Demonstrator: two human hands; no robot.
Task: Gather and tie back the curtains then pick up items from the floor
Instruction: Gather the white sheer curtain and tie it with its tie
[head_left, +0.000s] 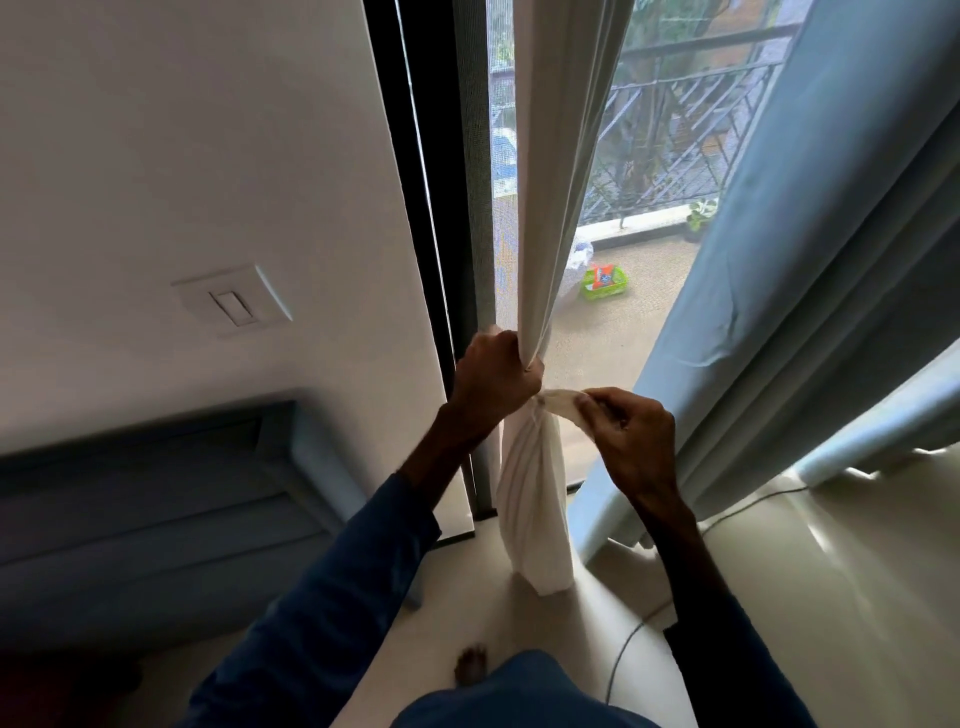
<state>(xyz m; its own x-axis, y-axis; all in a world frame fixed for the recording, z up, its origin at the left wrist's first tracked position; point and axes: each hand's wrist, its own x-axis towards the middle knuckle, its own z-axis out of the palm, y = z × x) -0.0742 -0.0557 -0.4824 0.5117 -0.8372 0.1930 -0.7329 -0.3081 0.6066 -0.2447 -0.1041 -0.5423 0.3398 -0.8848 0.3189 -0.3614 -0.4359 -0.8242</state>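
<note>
A white curtain (558, 171) hangs gathered into a narrow bundle beside the dark window frame, its lower part (535, 509) reaching the floor. My left hand (493, 376) is closed around the bundle at its pinched waist. My right hand (626, 436) pinches a strip of white fabric, the tie-back (558, 401), which runs from the waist out to the right. A second, light blue curtain (810, 291) hangs loose to the right, its hem on the floor.
A white wall with a switch plate (234, 306) lies to the left, above a blue-grey cabinet (156, 499). A thin cable (631, 639) crosses the pale floor. Outside, a green basket (605, 283) sits on the balcony behind railings (675, 150). My foot (471, 667) shows below.
</note>
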